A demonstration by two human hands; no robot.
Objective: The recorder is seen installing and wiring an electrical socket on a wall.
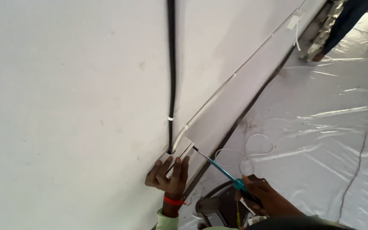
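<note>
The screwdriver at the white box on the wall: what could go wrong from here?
1. The screwdriver tip sits at the edge of the white box, close to the left hand that presses on the box. If it slips, it may hit the fingers.
2. The black cable and the white cable enter the box there; a slip could nick them.
3. The right hand grips only the handle end, so control may be weak.
</note>
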